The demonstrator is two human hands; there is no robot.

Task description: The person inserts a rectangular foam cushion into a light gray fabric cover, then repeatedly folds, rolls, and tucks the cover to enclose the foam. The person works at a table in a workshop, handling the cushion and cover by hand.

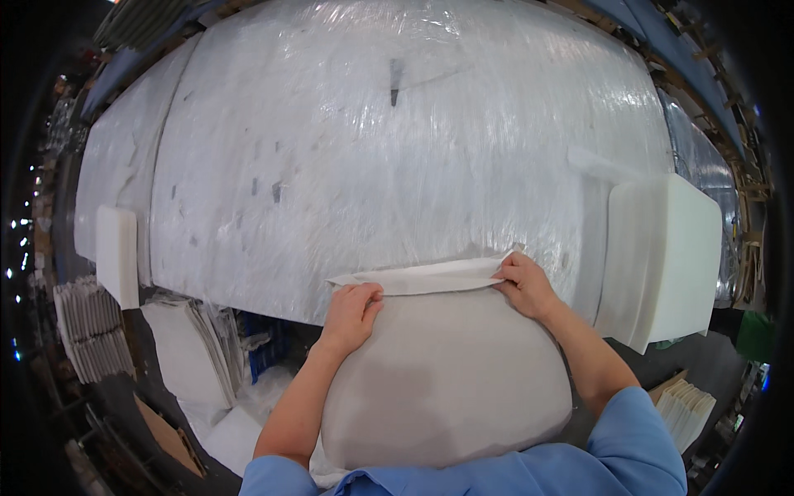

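Observation:
A plump cushion in a light beige fabric cover lies in front of my body, its far end resting on the table edge. Along that far end runs a white-edged fabric flap, folded up and stretched from side to side. My left hand is closed on the cover near the flap's left end, fingertips curled over the fabric. At the flap's right corner, my right hand pinches the cloth between thumb and fingers. Fabric hides part of the left fingertips.
A wide table wrapped in shiny plastic film fills the view ahead. White foam slabs lean at its right, and another foam piece at its left. Stacked pale covers and a cardboard sheet stand at the lower left.

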